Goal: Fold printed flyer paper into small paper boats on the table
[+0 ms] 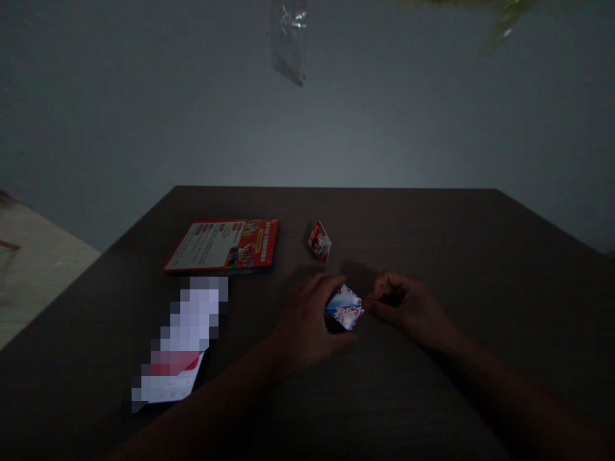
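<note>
A small folded paper piece [346, 306], blue and white with a pink-red pattern, is held over the table between my hands. My left hand [310, 320] is curled round its left side, thumb below and fingers above. At its right corner, my right hand [403, 304] has thumb and forefinger pinched together, with the other fingers curled in. Just beyond my left hand lies a small red folded paper piece [320, 243] with printed figures.
A red-edged printed booklet [216, 246] lies at the back left of the dark wooden table [408, 224]. In front of it is a phone [175, 387] with a lit, pixelated screen. A clear plastic bag [289, 41] hangs at the pale wall [408, 109].
</note>
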The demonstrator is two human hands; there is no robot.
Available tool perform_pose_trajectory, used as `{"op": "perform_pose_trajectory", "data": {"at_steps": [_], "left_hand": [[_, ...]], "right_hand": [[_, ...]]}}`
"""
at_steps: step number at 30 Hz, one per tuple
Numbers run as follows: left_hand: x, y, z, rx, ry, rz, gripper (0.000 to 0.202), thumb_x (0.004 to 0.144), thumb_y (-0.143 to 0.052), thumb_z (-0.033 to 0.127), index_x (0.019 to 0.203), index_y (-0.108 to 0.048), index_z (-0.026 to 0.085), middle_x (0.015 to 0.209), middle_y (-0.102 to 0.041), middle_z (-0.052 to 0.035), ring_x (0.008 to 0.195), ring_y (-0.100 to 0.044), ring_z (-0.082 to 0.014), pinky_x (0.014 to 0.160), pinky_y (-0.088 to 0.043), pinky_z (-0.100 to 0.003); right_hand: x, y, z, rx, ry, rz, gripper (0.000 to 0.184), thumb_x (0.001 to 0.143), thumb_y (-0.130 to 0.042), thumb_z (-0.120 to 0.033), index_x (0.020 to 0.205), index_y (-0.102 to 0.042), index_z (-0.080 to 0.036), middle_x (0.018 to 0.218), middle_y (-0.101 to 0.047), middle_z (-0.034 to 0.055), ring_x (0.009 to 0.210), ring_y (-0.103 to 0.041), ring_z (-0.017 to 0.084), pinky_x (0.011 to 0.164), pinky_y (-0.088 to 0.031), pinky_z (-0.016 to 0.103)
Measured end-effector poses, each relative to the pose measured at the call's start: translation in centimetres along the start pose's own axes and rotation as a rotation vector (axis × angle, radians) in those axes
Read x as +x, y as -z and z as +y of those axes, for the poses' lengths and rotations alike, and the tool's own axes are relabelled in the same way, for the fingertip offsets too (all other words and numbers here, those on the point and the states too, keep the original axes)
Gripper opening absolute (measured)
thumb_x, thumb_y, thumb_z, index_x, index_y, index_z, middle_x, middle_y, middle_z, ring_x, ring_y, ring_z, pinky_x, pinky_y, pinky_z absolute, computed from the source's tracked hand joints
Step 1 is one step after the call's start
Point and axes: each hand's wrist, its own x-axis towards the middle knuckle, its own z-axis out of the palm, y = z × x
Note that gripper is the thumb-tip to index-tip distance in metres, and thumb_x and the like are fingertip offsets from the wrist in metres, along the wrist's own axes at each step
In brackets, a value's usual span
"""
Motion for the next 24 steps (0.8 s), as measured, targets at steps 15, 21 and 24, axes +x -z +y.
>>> {"op": "perform_pose_trajectory", "data": {"at_steps": [15,21,24], "left_hand": [[-0.05,-0.01,-0.20,0.045,-0.048,0.012,0.071,0.058,-0.081,0.033,0.121,-0.050,0.023,0.122,-0.051,-0.0060,0.112,-0.049,-0.0244,0.096,-0.041,-0.038],[-0.12,-0.13,-0.30,0.064,-0.079,0.032,0.073,0.057,-0.083,0.034,0.121,-0.050,0.021,0.120,-0.052,-0.0055,0.110,-0.050,-0.0233,0.094,-0.042,-0.037],[-0.13,-0.20,-0.31,0.055,-0.091,0.046,0.072,0.057,-0.083,0.034,0.121,-0.051,0.022,0.120,-0.052,-0.0055,0.109,-0.050,-0.0233,0.094,-0.044,-0.037]], "right_hand": [[-0.03,-0.01,-0.25,0.014,-0.032,-0.028,0.019,0.067,-0.070,-0.025,0.066,-0.052,-0.019,0.062,-0.052,-0.0038,0.056,-0.048,0.010,0.052,-0.038,0.023],[0.01,0.02,-0.06,-0.006,-0.028,-0.017,0.021,0.067,-0.070,-0.027,0.066,-0.051,-0.018,0.062,-0.051,-0.0039,0.056,-0.048,0.009,0.051,-0.038,0.022],[0.06,0.03,0.09,-0.004,-0.030,-0.018,0.021,0.067,-0.071,-0.028,0.066,-0.052,-0.018,0.063,-0.052,-0.0033,0.057,-0.049,0.010,0.052,-0.038,0.022]]}}
